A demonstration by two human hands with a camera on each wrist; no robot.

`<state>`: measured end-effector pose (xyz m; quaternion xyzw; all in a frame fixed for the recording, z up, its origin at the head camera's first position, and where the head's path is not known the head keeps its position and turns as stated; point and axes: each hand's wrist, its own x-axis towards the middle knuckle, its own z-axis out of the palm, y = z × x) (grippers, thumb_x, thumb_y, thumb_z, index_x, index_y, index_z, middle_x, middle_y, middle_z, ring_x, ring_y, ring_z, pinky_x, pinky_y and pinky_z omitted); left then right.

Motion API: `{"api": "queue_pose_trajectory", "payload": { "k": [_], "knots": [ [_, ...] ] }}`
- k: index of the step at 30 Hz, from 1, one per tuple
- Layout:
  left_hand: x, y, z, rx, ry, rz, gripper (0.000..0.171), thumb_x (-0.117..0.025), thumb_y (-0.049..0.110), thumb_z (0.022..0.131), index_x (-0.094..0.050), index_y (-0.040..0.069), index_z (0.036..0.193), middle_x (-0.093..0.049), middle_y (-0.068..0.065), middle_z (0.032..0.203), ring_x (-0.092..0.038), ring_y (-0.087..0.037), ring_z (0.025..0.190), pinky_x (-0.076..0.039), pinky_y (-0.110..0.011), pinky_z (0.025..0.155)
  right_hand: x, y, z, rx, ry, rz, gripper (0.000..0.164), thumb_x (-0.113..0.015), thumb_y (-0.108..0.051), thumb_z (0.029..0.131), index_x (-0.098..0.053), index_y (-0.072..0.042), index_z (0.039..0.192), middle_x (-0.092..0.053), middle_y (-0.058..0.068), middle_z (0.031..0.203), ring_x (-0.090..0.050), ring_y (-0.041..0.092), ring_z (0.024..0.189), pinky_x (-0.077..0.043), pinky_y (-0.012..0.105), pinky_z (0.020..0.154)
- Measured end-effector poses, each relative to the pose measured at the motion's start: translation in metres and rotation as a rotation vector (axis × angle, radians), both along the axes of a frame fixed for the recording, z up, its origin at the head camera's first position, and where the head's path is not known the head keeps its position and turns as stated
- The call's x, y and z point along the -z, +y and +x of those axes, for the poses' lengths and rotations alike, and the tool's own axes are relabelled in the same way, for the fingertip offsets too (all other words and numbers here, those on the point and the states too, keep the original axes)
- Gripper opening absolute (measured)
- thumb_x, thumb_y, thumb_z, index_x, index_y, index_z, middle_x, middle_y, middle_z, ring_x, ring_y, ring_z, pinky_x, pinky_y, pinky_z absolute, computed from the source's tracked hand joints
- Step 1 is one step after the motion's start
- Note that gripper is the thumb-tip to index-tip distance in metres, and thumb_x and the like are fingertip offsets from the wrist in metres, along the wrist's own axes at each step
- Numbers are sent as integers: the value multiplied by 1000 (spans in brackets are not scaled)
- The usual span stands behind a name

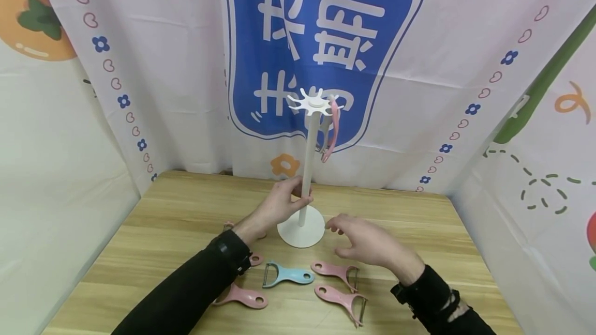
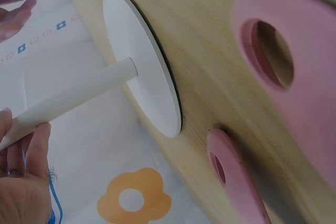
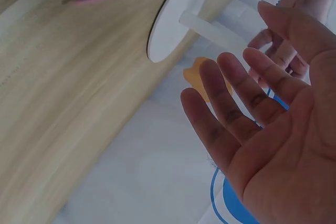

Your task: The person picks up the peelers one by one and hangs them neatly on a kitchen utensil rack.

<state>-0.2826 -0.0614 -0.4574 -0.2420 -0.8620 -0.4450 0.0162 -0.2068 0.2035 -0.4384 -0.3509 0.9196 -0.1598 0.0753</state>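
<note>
A white stand [image 1: 309, 156] with a round base and a hooked top rises from the table. My left hand [image 1: 285, 198] holds its pole low down, thumb and fingers around it, as the left wrist view also shows. From a hook on the right side hangs a pink peeler [image 1: 334, 131]. To the right of the base, my right hand [image 1: 368, 239] is in the air with nothing in it; the right wrist view shows its palm and spread fingers. Nearest below it lie two pink peelers, an upper pink peeler [image 1: 332, 269] and a lower pink peeler [image 1: 340, 296].
A light blue peeler [image 1: 295, 275] lies in front of the base. Further pink peelers lie by the left forearm, including one pink peeler [image 1: 249, 298] partly hidden by the sleeve. Behind the wooden table [image 1: 410, 211] hangs a printed cloth [image 1: 186, 92].
</note>
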Motion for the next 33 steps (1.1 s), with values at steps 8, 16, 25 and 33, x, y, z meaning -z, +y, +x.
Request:
{"api": "queue_pose_trajectory", "payload": {
  "k": [8,16,25,33],
  "knots": [
    [3,-1,-2,9,-20,13,25,-74,31,97,-66,18,116,-70,11,101,-65,-10,100,-54,-43,91,15,-7,3,-21,-25,25,52,-77,-25,89,-61,-13,137,-66,2,125,-64,19,112,-56,36,91],
    [4,-1,-4,11,-35,4,25,-74,31,96,-65,20,116,-69,10,103,-67,-12,102,-57,-39,86,29,-13,8,-21,-49,59,51,-78,-31,89,-63,-16,135,-68,1,123,-65,18,109,-56,34,87],
    [2,0,-3,11,-38,-21,30,-73,29,98,-63,14,122,-68,7,106,-66,-13,102,-58,-37,85,42,-18,14,-34,-43,110,42,-74,-40,94,-66,-17,128,-67,-4,109,-59,6,90,-54,28,75],
    [1,0,-3,14,-41,-22,34,-72,29,98,-63,11,125,-68,6,106,-66,-15,104,-57,-38,86,45,-16,16,-32,-25,143,35,-83,-29,83,-68,-20,113,-60,-10,95,-52,3,75,-48,24,64]
  ]
}}
